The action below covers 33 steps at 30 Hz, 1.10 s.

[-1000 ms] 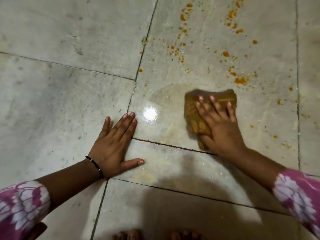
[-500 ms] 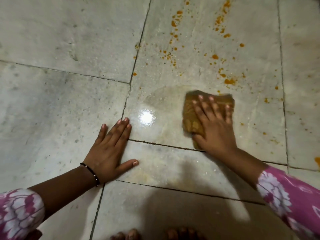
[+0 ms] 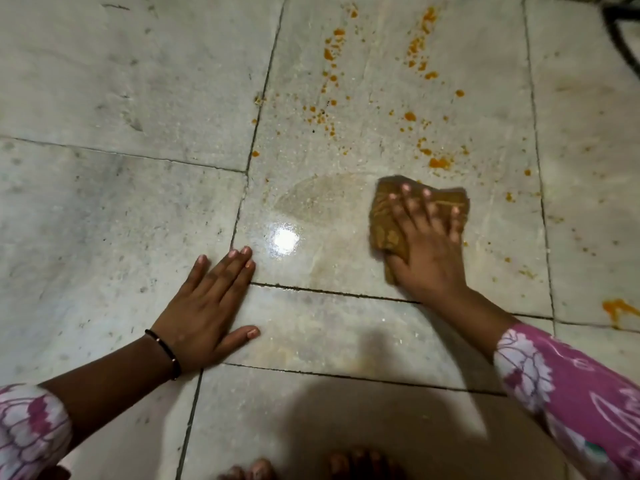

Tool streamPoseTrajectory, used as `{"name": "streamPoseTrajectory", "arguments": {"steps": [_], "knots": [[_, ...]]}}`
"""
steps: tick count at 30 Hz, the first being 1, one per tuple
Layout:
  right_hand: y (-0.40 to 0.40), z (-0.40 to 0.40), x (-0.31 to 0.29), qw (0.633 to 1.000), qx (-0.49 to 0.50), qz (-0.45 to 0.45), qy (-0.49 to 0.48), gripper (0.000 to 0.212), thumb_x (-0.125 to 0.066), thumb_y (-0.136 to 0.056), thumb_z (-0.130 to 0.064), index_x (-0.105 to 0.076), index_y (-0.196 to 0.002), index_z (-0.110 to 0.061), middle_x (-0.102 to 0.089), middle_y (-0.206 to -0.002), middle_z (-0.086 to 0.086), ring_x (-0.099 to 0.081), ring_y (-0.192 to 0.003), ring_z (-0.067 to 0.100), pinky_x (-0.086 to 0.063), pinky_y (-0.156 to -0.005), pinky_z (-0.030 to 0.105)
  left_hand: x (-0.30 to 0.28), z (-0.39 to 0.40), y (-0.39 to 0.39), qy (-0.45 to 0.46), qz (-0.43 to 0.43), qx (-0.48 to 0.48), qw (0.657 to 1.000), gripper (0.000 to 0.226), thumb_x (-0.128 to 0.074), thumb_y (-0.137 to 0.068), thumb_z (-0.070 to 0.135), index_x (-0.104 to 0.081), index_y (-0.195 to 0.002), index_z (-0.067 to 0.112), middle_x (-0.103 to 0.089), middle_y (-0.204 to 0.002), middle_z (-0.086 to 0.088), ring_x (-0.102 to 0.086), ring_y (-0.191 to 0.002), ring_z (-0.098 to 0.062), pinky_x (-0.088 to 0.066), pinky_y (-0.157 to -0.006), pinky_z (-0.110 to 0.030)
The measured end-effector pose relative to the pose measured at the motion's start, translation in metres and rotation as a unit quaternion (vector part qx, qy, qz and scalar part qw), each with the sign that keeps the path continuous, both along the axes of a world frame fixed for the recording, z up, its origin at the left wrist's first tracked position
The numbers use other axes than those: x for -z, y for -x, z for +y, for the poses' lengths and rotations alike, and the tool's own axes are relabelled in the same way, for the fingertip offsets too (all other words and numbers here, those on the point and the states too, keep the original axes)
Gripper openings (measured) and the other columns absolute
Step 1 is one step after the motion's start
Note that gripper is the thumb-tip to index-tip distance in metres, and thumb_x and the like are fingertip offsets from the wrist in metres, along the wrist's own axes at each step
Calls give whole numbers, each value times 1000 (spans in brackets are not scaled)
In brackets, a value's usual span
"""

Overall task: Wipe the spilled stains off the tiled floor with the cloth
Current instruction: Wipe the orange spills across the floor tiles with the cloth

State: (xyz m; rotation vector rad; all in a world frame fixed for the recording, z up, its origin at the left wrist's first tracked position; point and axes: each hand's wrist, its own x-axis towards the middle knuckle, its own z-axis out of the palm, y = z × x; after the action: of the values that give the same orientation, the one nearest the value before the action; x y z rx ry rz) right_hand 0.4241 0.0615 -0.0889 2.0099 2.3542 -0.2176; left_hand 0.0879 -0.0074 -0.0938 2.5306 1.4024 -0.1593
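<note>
A folded brown cloth [image 3: 384,220] lies flat on the pale tiled floor [image 3: 121,81]. My right hand [image 3: 427,244] presses down on it with spread, straight fingers. Orange stains [image 3: 438,163] speckle the tile just beyond the cloth and run further up in two streaks [image 3: 417,46]. A wet, faintly yellow smear [image 3: 311,199] spreads left of the cloth. My left hand [image 3: 207,306] rests flat on the floor, palm down, fingers straight, holding nothing.
A larger orange blot [image 3: 616,308] sits at the right edge on the neighbouring tile. A lamp's glare [image 3: 285,240] shines on the wet patch. My toes [image 3: 256,471] show at the bottom edge. A dark curved object [image 3: 623,39] crosses the top right corner.
My right hand has slid the cloth a little to the right and away from me, toward the orange spots. The view has shifted; my left hand stays planted.
</note>
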Motion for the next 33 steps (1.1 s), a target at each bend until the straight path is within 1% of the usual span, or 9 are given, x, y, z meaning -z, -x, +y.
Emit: {"name": "streamPoseTrajectory", "arguments": {"steps": [6, 9, 12, 15, 19, 23, 28, 30, 33], "knots": [[5, -118, -2, 1000, 11, 15, -10, 82, -42, -75, -49, -24, -149, -18, -17, -157, 4, -13, -144, 30, -7, -112, 59, 0, 1, 2, -32, -59, 158, 985, 62, -35, -94, 38, -29, -146, 5, -28, -154, -11, -24, -143, -23, -13, -116, -50], [31, -136, 2, 987, -156, 44, 19, 74, -40, -84, -56, -24, -149, -22, -18, -157, 1, -10, -145, 28, -12, -109, 64, -2, 16, -22, -28, -52, 167, 984, 67, -34, -93, 45, -25, -148, 7, -22, -157, -10, -18, -145, -23, -10, -117, -50], [31, -84, 0, 957, -286, 31, 33, 82, -44, -77, -56, -18, -150, -27, -15, -158, -5, -7, -145, 20, -2, -113, 55, 0, 33, -34, -18, -22, 155, 987, 79, -28, -92, 60, -14, -151, 9, -14, -158, -10, -12, -146, -23, -6, -117, -49], [1, -51, -5, 982, -182, 13, 41, 87, -43, -72, -51, -13, -150, -29, -12, -157, -7, -10, -146, 22, 1, -115, 48, 4, 38, -25, -6, -4, 159, 987, 84, -28, -90, 65, -13, -151, 10, -13, -159, -10, -14, -146, -24, -13, -115, -53], [-40, -104, -8, 999, 10, 25, 24, 81, -38, -77, -51, -19, -151, -23, -13, -159, -2, -7, -146, 23, -3, -115, 51, 7, 35, -24, -6, -9, 146, 989, 83, -30, -89, 65, -16, -151, 10, -16, -158, -9, -15, -146, -23, -17, -114, -53], [-19, -142, -2, 996, -88, -14, 15, 76, -39, -79, -52, -27, -146, -16, -21, -154, 2, -12, -144, 27, -10, -110, 56, 7, 36, -23, -8, -10, 144, 990, 84, -31, -89, 66, -16, -151, 10, -16, -158, -9, -15, -146, -23, -17, -114, -52], [11, -67, 1, 951, -306, 15, 37, 81, -43, -78, -52, -17, -150, -26, -20, -157, -6, -8, -145, 19, 0, -114, 52, 7, 36, -23, 1, -14, 142, 990, 84, -31, -89, 65, -15, -151, 11, -15, -159, -8, -14, -146, -22, -15, -115, -50], [-8, -32, -2, 955, -295, 2, 38, 81, -42, -78, -54, -16, -150, -28, -18, -157, -7, -10, -145, 18, 0, -115, 50, 7, 35, -22, 1, -22, 137, 990, 82, -31, -90, 64, -16, -151, 11, -15, -159, -8, -14, -146, -22, -15, -115, -49], [-45, -29, -7, 985, -170, 2, 36, 84, -43, -74, -50, -16, -151, -28, -15, -158, -6, -9, -147, 21, -2, -116, 51, 6, 29, -20, 4, -42, 109, 993, 82, -32, -90, 63, -17, -150, 10, -17, -158, -8, -15, -146, -22, -16, -115, -47]]}}
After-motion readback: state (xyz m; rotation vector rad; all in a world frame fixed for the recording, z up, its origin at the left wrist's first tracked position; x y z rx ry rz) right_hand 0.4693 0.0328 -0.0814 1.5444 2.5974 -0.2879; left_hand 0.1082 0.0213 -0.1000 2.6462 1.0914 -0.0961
